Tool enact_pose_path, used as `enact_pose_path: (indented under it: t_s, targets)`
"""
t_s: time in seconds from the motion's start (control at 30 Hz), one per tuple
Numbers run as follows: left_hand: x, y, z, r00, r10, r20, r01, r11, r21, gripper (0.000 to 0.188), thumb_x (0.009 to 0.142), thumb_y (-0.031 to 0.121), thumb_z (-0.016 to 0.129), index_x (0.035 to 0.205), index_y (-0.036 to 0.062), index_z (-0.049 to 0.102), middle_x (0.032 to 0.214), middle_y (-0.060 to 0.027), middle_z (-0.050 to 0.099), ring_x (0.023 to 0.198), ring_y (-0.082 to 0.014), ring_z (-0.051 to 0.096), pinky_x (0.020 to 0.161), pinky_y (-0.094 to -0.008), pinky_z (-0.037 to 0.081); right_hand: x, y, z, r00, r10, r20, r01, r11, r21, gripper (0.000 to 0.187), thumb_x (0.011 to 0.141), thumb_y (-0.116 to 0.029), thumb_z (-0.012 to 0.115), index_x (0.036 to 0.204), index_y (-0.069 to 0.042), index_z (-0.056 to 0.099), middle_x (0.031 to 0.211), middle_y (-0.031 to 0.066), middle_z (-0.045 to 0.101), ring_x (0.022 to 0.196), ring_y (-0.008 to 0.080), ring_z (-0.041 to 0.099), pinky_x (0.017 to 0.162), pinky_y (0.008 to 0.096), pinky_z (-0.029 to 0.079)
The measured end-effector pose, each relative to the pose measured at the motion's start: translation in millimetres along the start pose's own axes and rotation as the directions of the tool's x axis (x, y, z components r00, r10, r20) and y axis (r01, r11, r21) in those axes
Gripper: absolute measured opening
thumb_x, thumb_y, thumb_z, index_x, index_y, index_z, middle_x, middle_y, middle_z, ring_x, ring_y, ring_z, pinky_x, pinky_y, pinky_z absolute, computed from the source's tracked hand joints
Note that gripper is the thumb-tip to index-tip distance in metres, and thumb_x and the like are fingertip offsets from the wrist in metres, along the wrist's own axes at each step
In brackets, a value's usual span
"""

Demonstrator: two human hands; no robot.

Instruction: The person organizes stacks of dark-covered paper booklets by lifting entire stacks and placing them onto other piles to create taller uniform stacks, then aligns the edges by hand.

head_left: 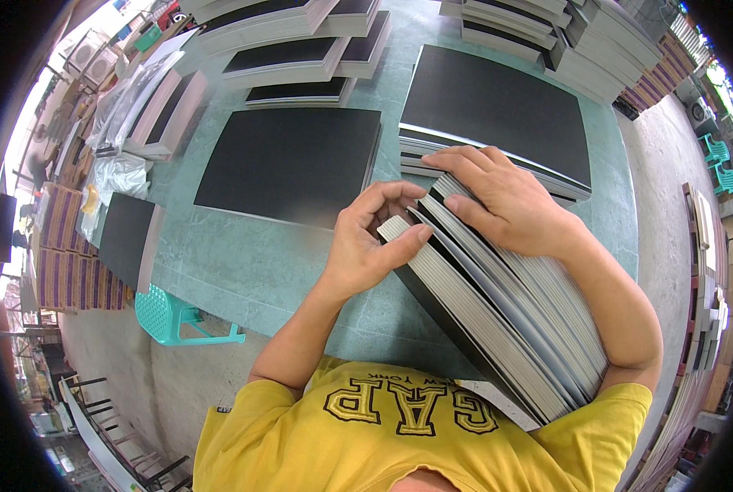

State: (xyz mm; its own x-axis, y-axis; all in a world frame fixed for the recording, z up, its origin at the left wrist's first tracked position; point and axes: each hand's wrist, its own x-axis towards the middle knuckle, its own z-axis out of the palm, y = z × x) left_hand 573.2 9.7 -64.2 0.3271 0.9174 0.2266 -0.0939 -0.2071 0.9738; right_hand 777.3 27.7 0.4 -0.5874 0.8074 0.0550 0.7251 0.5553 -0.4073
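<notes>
A thick stack of black boards with pale edges point(498, 312) leans on its edge at a slant between the table and my chest. My left hand point(375, 238) is closed around its upper left corner, thumb on the pale edges and fingers behind. Across the top of the same stack lies my right hand point(510, 201), its fingers curled over the far corner and its thumb pressing the edges. Narrow gaps part some of the boards. Beyond my left hand a low black stack point(293, 164) lies flat. Behind my right hand rests another flat black stack point(498, 107).
Several black-topped piles point(284, 61) stand at the table's far side, with taller pale-edged piles point(604, 45) at the far right. Plastic-wrapped material point(125, 123) lies at the left. A green stool point(170, 316) stands below the left edge of the green table point(227, 275).
</notes>
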Motion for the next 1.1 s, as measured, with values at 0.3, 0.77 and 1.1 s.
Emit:
enact_pose_path:
  t_s: [0.3, 0.77, 1.1]
  targets:
    - [-3.2, -2.6, 5.4, 0.997, -0.012, -0.079, -0.004, 0.980, -0.201, 0.050, 0.073, 0.007, 0.073, 0.115, -0.0007, 0.047, 0.100, -0.0085, 0.053, 0.093, -0.0141, 0.054, 0.083, -0.0255, 0.045, 0.2, -2.8, -0.5, 1.000, 0.009, -0.010, -0.009, 1.000, -0.006, 0.049, 0.079, -0.017, 0.053, 0.127, -0.009, 0.045, 0.124, 0.0155, 0.048, 0.113, 0.0317, 0.045, 0.097, 0.0418, 0.038]
    - [3.2, -12.6, 7.6, 0.995, 0.084, -0.062, -0.084, 0.996, 0.002, 0.037, 0.074, 0.011, 0.069, 0.107, 0.0007, 0.055, 0.090, -0.0051, 0.054, 0.084, -0.0095, 0.049, 0.077, -0.0229, 0.040, -0.8, 1.3, 2.4, 0.998, -0.026, -0.058, 0.025, 1.000, -0.009, 0.050, 0.084, -0.023, 0.053, 0.130, -0.008, 0.041, 0.122, 0.0155, 0.050, 0.108, 0.0325, 0.047, 0.093, 0.0418, 0.040]
    - [12.7, -10.3, 7.0, 0.990, 0.135, 0.037, -0.138, 0.986, 0.095, 0.046, 0.079, 0.011, 0.060, 0.123, -0.0010, 0.052, 0.087, -0.0070, 0.056, 0.079, -0.0125, 0.052, 0.075, -0.0239, 0.042, -1.6, 0.5, 1.7, 0.999, 0.015, -0.041, -0.015, 1.000, 0.015, 0.055, 0.082, -0.023, 0.053, 0.132, -0.008, 0.038, 0.125, 0.0168, 0.048, 0.113, 0.0331, 0.044, 0.096, 0.0429, 0.037]
